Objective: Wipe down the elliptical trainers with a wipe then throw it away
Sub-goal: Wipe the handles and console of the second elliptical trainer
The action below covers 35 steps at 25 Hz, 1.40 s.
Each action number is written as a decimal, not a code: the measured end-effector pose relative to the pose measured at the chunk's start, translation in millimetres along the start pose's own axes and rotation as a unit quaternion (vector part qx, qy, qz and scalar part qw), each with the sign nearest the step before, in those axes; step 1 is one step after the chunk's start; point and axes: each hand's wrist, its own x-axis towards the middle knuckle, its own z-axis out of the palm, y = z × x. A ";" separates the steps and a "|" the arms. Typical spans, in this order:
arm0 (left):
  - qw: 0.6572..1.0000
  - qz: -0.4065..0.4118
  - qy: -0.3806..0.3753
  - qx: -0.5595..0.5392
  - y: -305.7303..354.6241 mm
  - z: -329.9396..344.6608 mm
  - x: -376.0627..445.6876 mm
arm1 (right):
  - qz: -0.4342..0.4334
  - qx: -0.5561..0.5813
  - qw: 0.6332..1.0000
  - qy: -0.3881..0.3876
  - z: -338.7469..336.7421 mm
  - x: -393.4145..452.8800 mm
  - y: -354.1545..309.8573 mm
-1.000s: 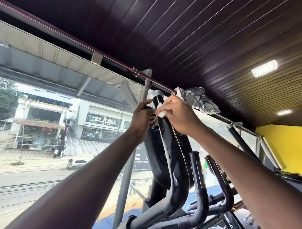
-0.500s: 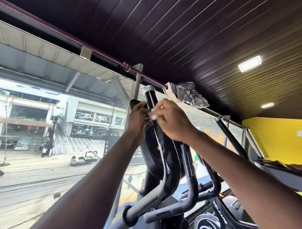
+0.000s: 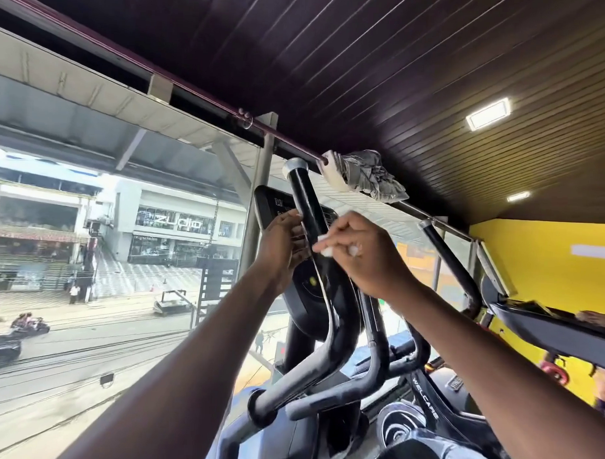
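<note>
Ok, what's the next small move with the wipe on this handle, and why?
Probably slide the right hand with the wipe further down the handlebar: the wipe sits partway down, and the curved lower stretch lies below it.

Two bare forearms, no sleeves in view, left grip (image 3: 283,242) (ringless), right grip (image 3: 358,252)

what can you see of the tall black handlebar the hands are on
The tall black handlebar is a glossy tube with a silver end cap, leaning up toward the window rail, curving lower down into a grey padded section. The right hand pinches a small white wipe against it; the left hand touches it from the other side.
</note>
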 end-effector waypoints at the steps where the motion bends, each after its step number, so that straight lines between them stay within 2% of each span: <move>1: 1.000 -0.001 0.004 0.002 -0.2 0.8 -1.9 | 0.024 -0.010 1.000 0.012 2.5 2.1 -1.2; 2: 1.000 0.000 0.008 0.003 -0.6 0.6 -2.5 | 0.016 -0.033 0.999 0.007 7.2 -0.2 -4.5; 5: 1.000 0.007 0.006 0.011 0.4 -1.7 -0.7 | -0.117 -0.074 0.989 -0.056 7.6 -17.5 -6.8; 6: 1.000 0.009 0.006 0.019 1.2 -2.3 0.1 | -0.104 -0.075 0.990 -0.054 1.7 -12.1 -3.0; 8: 1.000 0.006 0.011 0.025 3.1 -1.4 -0.3 | -0.007 -0.065 0.998 -0.014 -4.7 5.9 -1.7; 9: 1.000 0.006 0.016 0.024 4.4 -0.9 -0.2 | 0.000 -0.071 0.997 -0.016 -3.5 9.8 -2.7; 12: 0.999 0.015 0.029 0.014 10.1 -3.0 0.0 | -0.128 -0.116 0.980 -0.101 2.0 5.9 -2.6; 13: 0.999 0.020 0.036 0.010 13.5 -3.7 0.4 | -0.138 -0.116 0.977 -0.114 0.4 11.6 0.9; 16: 0.998 0.016 0.055 -0.001 22.0 -1.0 2.4 | -0.076 -0.100 0.990 -0.071 0.2 36.2 5.1; 19: 0.998 0.034 0.057 -0.010 27.2 1.8 5.9 | -0.148 -0.099 0.974 -0.138 10.5 39.9 5.4; 20: 0.997 0.043 0.057 -0.006 29.1 1.7 7.4 | -0.135 -0.085 0.976 -0.149 12.6 46.6 7.5; 23: 0.997 0.044 0.054 0.016 29.1 0.1 9.8 | -0.028 -0.040 0.992 -0.113 16.8 79.8 17.7; 26: 0.996 0.051 0.068 0.014 34.9 -2.1 17.0 | -0.032 -0.015 0.982 -0.188 20.3 97.9 24.1; 27: 0.996 0.055 0.070 0.014 37.8 -2.9 19.7 | -0.035 -0.007 0.982 -0.188 20.2 103.3 28.3; 31: 0.994 0.065 0.075 0.055 42.9 3.2 29.8 | 0.011 -0.072 0.997 0.021 27.5 143.7 48.1; 35: 0.991 0.080 0.065 0.083 44.9 10.7 34.9 | 0.130 0.037 0.984 0.113 44.8 154.8 45.2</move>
